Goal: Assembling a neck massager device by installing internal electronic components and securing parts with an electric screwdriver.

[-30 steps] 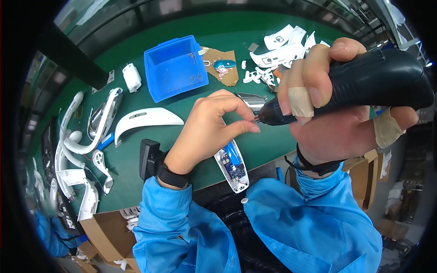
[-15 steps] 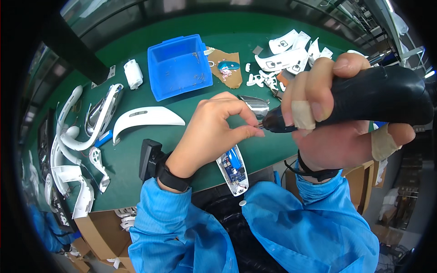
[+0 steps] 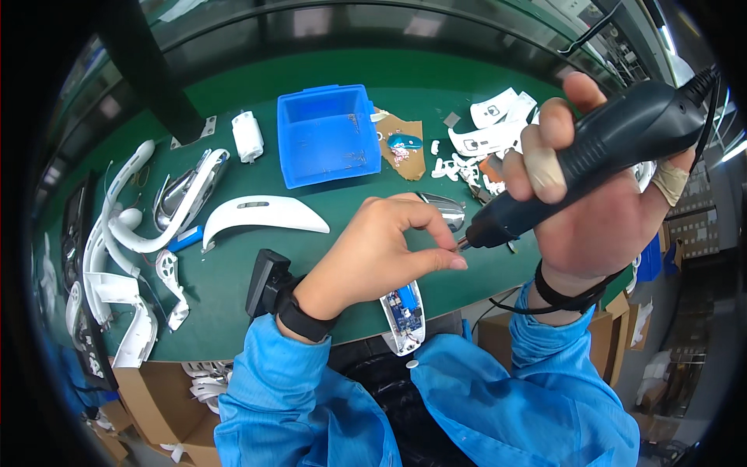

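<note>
A black corded electric screwdriver (image 3: pixel 583 159) rests in my right hand (image 3: pixel 595 226), tilted with its nose down to the left. Tape is wrapped round some of that hand's fingers. Thumb and forefinger of my left hand (image 3: pixel 389 245) are pinched together right at the screwdriver's bit (image 3: pixel 464 244); whatever is between them is too small to make out. Below the left hand, a white open housing (image 3: pixel 405 317) with a blue circuit board and a blue part lies at the table's near edge, partly hidden. Just beyond the fingertips is a silvery, clear-looking shell (image 3: pixel 445 208).
A blue bin (image 3: pixel 327 144) with small screws stands at the back, beside cardboard (image 3: pixel 412 167) holding small pink-white bits. White plastic pieces (image 3: pixel 490 128) lie at the back right. To the left are a curved white cover (image 3: pixel 264 214) and several white frame parts (image 3: pixel 105 233) on the green table.
The screwdriver's rear end has swung upward, so it slants more steeply, and my right hand has opened its palm more into view. The left hand keeps its pinch at the bit.
</note>
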